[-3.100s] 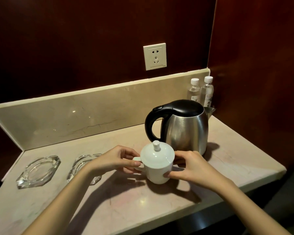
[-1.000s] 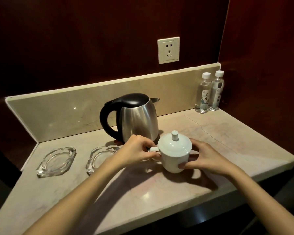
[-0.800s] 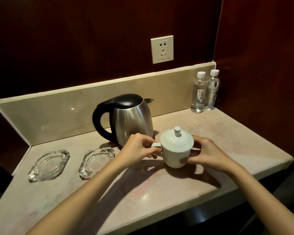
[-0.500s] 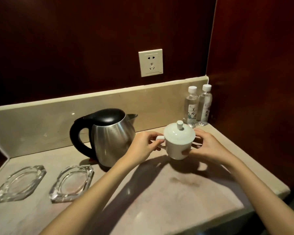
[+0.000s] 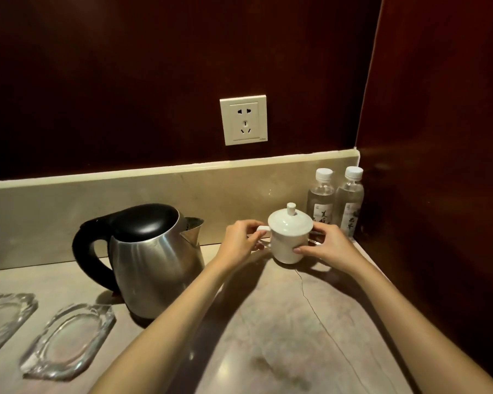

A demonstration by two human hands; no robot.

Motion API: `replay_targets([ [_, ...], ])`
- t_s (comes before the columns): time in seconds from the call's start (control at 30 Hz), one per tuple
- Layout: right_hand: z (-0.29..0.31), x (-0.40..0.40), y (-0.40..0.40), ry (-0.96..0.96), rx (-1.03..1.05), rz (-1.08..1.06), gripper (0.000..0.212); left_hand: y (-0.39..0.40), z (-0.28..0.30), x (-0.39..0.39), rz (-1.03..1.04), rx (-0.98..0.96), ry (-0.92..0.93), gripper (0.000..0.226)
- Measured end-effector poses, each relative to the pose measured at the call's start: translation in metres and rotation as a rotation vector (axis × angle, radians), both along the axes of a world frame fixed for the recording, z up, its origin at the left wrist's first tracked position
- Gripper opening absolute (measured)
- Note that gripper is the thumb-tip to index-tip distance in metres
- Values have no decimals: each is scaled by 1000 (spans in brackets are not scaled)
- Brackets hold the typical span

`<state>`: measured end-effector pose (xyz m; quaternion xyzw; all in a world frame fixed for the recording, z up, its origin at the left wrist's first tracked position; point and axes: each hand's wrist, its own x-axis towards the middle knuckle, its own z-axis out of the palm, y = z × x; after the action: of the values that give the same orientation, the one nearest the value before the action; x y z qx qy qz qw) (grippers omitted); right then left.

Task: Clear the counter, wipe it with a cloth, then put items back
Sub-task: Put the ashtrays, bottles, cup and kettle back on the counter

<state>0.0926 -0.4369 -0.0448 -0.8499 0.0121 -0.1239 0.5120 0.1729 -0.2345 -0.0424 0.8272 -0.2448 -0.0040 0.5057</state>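
Note:
A white lidded cup (image 5: 288,237) stands near the back right of the beige stone counter (image 5: 282,331), just in front of two water bottles (image 5: 320,199). My left hand (image 5: 239,243) pinches the cup's handle on its left side. My right hand (image 5: 329,248) curls around the cup's right wall, thumb on the front. Whether the cup's base touches the counter I cannot tell. A steel kettle (image 5: 151,260) with a black lid and handle stands to the left of the cup.
Two glass ashtrays, one (image 5: 66,339) near the kettle and one (image 5: 0,319) at the left edge, lie on the counter. A wall socket (image 5: 244,120) sits above the stone backsplash. Dark wood walls close the back and right side. A crack runs across the counter.
Both hands have carried the lidded cup from the counter's front middle back and to the right, up to the water bottles. The kettle now stands left of the cup.

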Motion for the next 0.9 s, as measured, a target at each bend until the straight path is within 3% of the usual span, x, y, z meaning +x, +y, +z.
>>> replay_targets([
  [0.23,-5,4,-3,-20,-39,-36,67,-6,-9,12,34,12,39,14],
  [0.6,-2,10,3,-12,-210,-217,45,-8,-6,19,41,9,49,13],
  [0.83,2,10,4,53,-338,-262,29,-4,-4,19,65,32,128,27],
  [0.9,2,5,2,131,-398,-225,24,2,-5,18,78,129,128,34],
])
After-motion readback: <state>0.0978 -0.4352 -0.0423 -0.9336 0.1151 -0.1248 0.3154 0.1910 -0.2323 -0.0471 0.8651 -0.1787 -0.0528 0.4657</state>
